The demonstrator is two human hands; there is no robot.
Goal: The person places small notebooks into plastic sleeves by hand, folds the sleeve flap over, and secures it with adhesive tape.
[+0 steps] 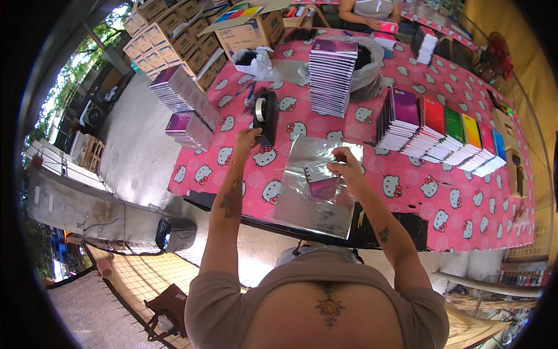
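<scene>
One pink tabletop (401, 192) spans my feed, open room between the notebook stacks (404, 110) toward its right edge and the clear plastic (302, 215). Plastic reaches the near edge. Black tape dispenser (268, 131) off plastic's far-left corner. Purple notebook (323, 188) in or under plastic, can't tell. Left hand (249, 139) half-curled at dispenser, grip unclear; right hand (344, 163) nearly pinched over plastic, hold unclear.

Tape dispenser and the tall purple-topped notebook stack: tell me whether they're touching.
Apart. The head view shows a strip of pink tablecloth between the tape dispenser and the tall notebook stack.
</scene>
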